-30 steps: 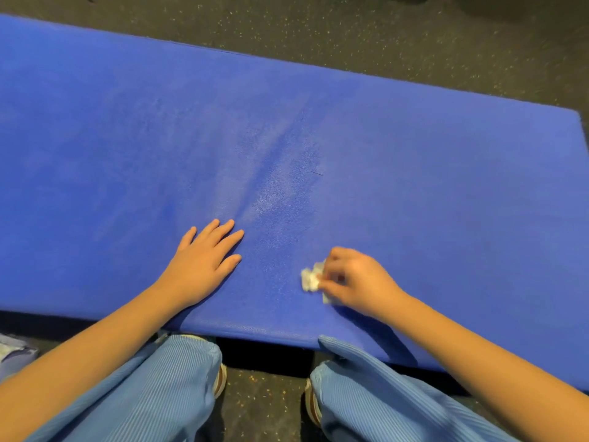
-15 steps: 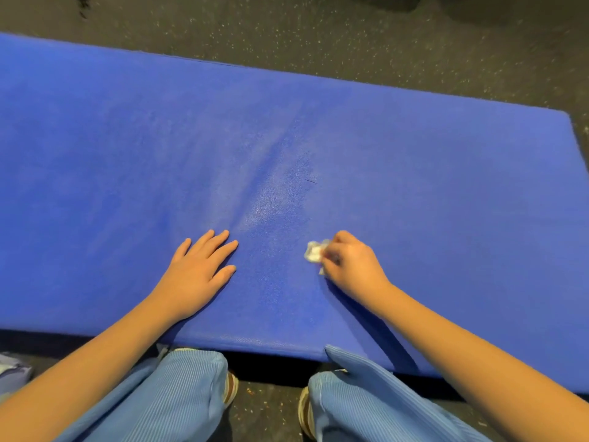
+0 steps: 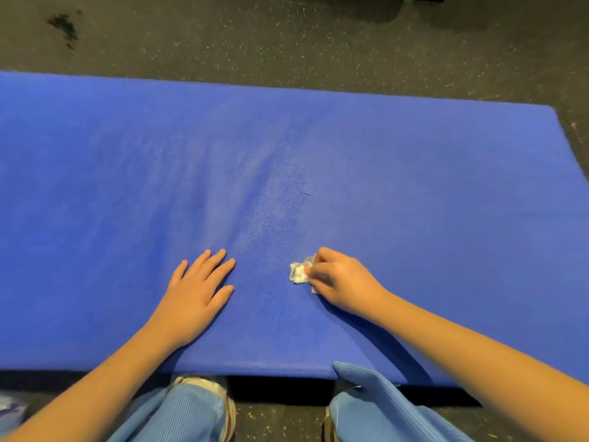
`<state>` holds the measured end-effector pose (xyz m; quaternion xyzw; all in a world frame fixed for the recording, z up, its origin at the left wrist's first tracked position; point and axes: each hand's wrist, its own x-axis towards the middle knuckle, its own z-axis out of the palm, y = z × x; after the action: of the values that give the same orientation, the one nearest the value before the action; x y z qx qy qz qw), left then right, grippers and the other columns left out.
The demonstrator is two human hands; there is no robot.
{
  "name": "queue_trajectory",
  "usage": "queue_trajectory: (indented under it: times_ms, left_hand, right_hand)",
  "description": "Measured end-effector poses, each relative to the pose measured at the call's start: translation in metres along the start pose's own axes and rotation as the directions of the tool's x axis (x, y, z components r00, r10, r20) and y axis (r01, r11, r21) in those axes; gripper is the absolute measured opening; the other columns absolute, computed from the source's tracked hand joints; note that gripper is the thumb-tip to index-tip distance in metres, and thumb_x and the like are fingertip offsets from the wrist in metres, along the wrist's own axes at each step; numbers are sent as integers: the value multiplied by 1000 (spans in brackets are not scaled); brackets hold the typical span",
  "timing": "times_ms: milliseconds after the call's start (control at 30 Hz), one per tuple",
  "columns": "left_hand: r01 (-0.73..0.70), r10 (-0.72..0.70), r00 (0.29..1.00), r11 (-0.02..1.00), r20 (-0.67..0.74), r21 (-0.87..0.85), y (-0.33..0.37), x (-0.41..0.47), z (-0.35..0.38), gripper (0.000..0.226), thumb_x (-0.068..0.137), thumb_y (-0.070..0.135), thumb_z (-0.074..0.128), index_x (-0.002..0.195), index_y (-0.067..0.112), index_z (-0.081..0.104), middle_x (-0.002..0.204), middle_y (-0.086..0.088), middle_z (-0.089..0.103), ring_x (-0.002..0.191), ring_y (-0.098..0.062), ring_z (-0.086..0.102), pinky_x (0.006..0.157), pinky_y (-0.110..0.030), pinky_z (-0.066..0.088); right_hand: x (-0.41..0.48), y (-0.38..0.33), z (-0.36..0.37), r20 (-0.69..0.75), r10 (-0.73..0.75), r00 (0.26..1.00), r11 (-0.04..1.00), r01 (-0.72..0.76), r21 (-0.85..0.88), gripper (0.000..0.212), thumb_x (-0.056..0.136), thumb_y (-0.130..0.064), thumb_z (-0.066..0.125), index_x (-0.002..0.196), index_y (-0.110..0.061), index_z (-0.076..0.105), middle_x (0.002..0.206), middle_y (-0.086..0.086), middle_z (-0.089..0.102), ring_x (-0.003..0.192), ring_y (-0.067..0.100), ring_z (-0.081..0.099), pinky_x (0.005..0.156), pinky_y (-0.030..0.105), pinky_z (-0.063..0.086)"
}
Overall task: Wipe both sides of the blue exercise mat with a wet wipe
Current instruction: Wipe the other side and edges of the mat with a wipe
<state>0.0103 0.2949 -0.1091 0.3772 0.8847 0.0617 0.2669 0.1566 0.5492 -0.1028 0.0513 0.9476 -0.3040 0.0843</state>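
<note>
We are wiping the top face of the blue exercise mat [image 3: 414, 193], which fills mid-frame on the floor [image 3: 287, 36]. Our right hand [image 3: 342, 282] pinches the crumpled wet wipe [image 3: 298, 273] with curled fingers at lower centre; our left hand [image 3: 194, 295] presses flat, fingers straight. Next we likely sweep outward; flipping comes later.

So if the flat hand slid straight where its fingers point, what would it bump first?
Nothing, it seems. The left hand points away and slightly right, over bare blue mat to its far edge, then the floor. The wet wipe in the right hand sits off to the side.
</note>
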Motion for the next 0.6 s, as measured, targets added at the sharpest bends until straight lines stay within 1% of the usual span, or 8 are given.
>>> queue_trajectory:
  times_ms: [100,167,233,333,400,500,567,600]
  left_hand:
    - [-1,2,1000,1000,3,-2,1,0,1,88,77,67,-3,153,31,23,161,13,8,149,-9,-1,119,-37,-4]
    - [-4,4,1000,1000,1,-8,2,-1,1,87,78,67,-2,152,31,23,160,13,9,148,-9,0,119,-37,-4]
    - [-4,4,1000,1000,-8,-1,2,-2,0,85,79,66,-1,152,30,26,160,12,13,149,-10,3,119,-38,-1]
    - [-14,14,1000,1000,-23,26,0,-1,-3,81,83,65,7,149,28,36,157,10,24,148,-15,16,118,-41,9]
    - [-40,43,998,997,-48,65,0,4,-7,74,86,62,16,141,26,50,150,7,41,141,-18,32,112,-43,23]
    - [-54,58,995,998,-85,43,2,21,-17,70,85,61,21,130,21,58,135,5,53,128,-20,46,102,-40,32]
    - [-51,53,997,998,-59,36,4,34,-24,80,83,64,14,141,20,48,147,4,42,137,-20,36,110,-42,26]
    - [-51,52,998,997,-19,56,4,41,-26,86,80,66,9,147,21,38,156,5,29,145,-19,24,115,-43,18]
  right_hand:
    - [25,20,-14,-89,177,980,981,-183,-61,30,94,-29,54,79,-7,68,80,8,50,75,27,52,59,36,43]
    - [42,32,-18,-227,350,909,932,-362,-11,34,94,-29,52,74,-4,65,75,10,50,73,28,52,58,34,38]
    - [46,25,-9,-252,338,907,939,-344,20,22,91,-20,55,78,-5,66,74,7,53,74,28,54,58,33,38]
    - [31,3,8,-96,44,994,999,-44,-2,12,85,-16,60,76,-10,67,72,5,54,68,27,55,52,34,44]
    - [34,12,5,-80,-30,996,998,26,-48,14,80,-17,62,67,-11,64,68,5,52,62,28,54,44,28,38]
    - [63,42,-6,-284,215,934,965,-248,-86,18,84,-15,63,69,-5,66,76,9,51,70,33,54,49,33,40]
    - [74,50,-7,-328,344,880,922,-383,-61,21,88,-16,61,73,-2,67,80,10,50,73,34,53,55,35,42]
    - [74,45,-4,-290,307,906,941,-335,-49,21,88,-16,61,73,-2,67,82,11,51,72,34,54,57,36,44]
